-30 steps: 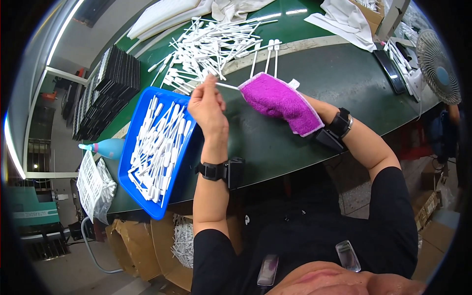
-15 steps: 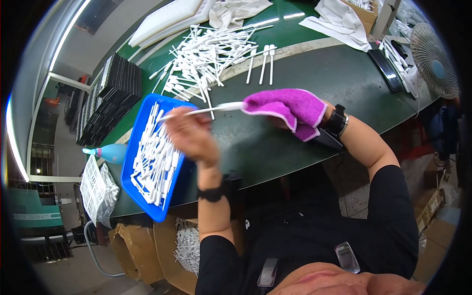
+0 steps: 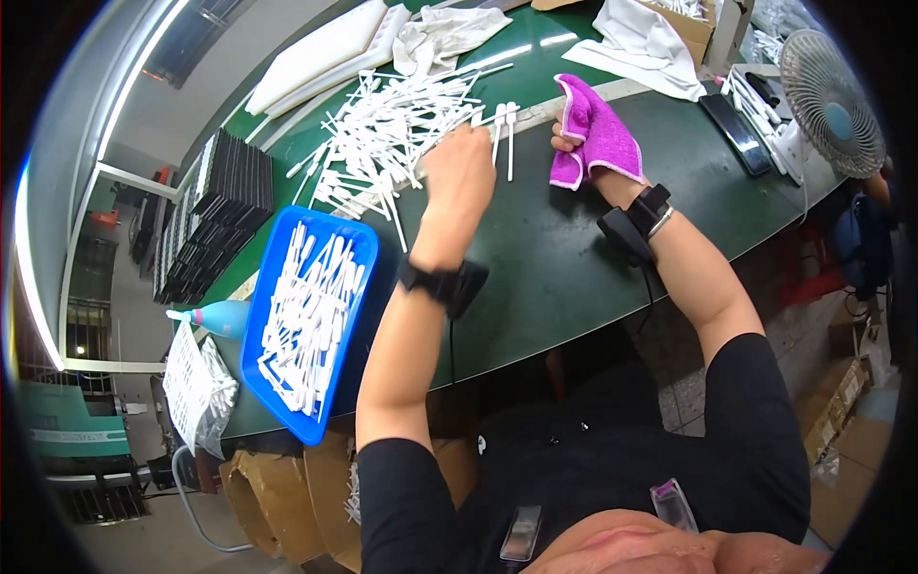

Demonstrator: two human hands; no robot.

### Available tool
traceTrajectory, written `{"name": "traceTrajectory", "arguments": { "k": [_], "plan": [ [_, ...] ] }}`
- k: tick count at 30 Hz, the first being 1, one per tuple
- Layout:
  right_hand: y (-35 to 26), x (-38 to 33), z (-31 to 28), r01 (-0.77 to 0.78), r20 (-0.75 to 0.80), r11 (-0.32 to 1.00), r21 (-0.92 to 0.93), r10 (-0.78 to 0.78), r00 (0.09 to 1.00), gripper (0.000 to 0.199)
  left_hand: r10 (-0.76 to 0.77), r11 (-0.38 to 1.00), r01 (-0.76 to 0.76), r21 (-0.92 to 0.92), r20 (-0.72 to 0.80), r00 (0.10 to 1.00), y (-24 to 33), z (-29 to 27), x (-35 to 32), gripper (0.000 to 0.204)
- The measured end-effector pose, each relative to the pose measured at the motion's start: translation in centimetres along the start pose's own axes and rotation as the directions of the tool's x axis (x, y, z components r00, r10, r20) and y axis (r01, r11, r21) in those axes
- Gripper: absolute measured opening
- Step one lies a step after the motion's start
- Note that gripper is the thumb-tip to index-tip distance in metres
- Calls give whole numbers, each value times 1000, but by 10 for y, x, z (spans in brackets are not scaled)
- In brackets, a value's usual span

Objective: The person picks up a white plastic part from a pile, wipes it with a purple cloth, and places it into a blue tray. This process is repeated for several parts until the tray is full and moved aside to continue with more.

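My left hand (image 3: 462,172) reaches across the bench, back up and fingers curled, at the near right edge of a loose pile of white foam-tipped swabs (image 3: 382,134). Its fingertips are partly hidden, so what they pinch cannot be made out. Just right of it lie two swabs (image 3: 511,143) side by side, with another swab's tip showing by the fingers. My right hand (image 3: 566,139) is closed around a purple cloth (image 3: 612,139) with a pale edge, which drapes over the hand. A blue tray (image 3: 367,258) full of swabs stands left of my left forearm.
Black stacked trays (image 3: 215,215) rise at the left, above a light-blue squeeze bulb (image 3: 225,318) and a bagged bundle (image 3: 201,387). White cloths (image 3: 645,48) and foam slabs (image 3: 320,57) lie at the back. A phone (image 3: 734,134) and a fan (image 3: 834,105) are at the right.
My left hand has moved from above the blue tray, where it held a swab against the cloth, to the pile's edge. My right hand has carried the cloth farther back, away from the left.
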State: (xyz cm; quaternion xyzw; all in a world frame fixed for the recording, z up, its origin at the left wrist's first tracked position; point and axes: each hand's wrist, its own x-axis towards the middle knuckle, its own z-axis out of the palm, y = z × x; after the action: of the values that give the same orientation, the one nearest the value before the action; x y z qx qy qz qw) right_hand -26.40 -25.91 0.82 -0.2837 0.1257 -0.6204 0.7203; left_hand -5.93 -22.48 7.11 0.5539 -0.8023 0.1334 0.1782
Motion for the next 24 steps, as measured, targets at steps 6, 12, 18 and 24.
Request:
{"name": "traceTrajectory", "arguments": {
  "k": [6, 12, 18, 24],
  "plan": [
    [-2, -2, 9, 66, -1, 996, -55, -66, 998, 39, 8, 991, 0, 131, -63, 998, -23, 62, 34, 13],
    [0, -2, 9, 32, 29, 992, -121, -29, 999, 42, -123, 974, 117, -196, -20, 992, -21, 18, 3, 15],
    [-5, -5, 15, -2, 60, 993, -116, 9, 998, 42, -449, -218, 427, -877, 479, 754, -25, -19, -52, 23],
    [-2, -7, 33, -19, 8, 971, -239, 21, 1000, 45, -367, -529, 327, -784, 558, 744, -29, -3, -90, 35]
  ]
}}
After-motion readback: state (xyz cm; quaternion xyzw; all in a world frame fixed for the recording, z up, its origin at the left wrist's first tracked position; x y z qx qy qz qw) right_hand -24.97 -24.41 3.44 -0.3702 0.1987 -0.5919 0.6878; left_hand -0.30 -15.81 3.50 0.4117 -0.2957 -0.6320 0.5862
